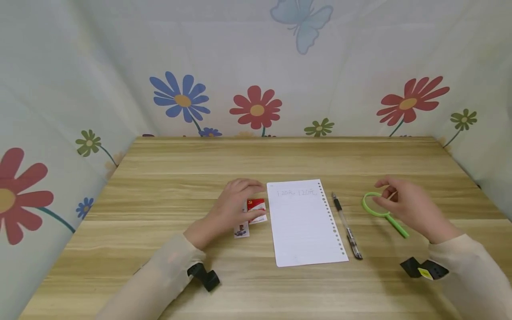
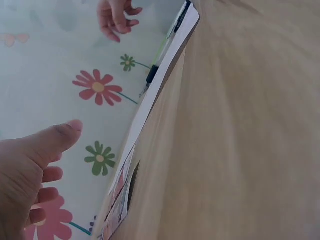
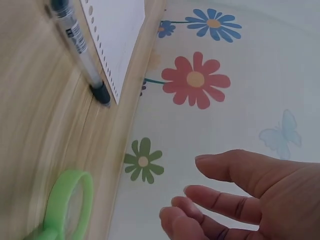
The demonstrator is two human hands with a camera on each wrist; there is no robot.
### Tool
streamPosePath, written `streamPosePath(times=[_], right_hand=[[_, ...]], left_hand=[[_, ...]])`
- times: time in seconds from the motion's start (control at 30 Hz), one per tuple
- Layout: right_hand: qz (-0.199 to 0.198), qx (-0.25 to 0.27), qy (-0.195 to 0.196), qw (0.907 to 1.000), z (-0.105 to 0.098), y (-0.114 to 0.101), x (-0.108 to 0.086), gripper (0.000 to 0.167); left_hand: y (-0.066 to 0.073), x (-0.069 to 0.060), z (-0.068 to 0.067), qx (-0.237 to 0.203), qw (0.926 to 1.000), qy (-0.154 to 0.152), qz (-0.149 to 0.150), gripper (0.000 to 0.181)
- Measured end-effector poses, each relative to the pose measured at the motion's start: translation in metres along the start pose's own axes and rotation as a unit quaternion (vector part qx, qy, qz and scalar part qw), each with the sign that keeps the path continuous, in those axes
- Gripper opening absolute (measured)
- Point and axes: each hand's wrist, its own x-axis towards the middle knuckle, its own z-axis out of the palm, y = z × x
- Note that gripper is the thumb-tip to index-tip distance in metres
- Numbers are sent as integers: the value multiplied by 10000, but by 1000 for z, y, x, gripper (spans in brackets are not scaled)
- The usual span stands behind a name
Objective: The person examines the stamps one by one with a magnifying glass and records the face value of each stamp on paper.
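Seeing we've got handwriting (image 1: pixel 296 192) only at the far end of our white hole-punched paper sheet (image 1: pixel 308 231), rest unfilled; left hand (image 1: pixel 234 204) and right hand (image 1: pixel 412 206) half-spread, holding nothing.

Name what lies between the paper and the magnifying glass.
A pen lies between the paper and the magnifying glass, seen in the head view.

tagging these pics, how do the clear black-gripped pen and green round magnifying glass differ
The clear black-gripped pen is slim and straight; the green round magnifying glass has a ring and handle. The pen lies beside the white punched paper; the magnifying glass lies farther right. Both rest on the wood-grain table.
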Motion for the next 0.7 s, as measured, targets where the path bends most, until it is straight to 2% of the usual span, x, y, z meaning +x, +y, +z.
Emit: streamPosePath(times=[0.23, 0.53, 0.7], right_hand=[[240, -138, -161, 9995, 1, 14, -10, 37], [393, -729, -512, 9952, 4, 34, -12, 42], [431, -840, -633, 9935, 8, 43, -13, 41]], left_hand=[[-13, -8, -7, 127, 9996, -225, -70, 52], [-32, -20, -16, 139, 9997, -149, -137, 53], [-41, -23, -18, 120, 9991, -278, -310, 54]])
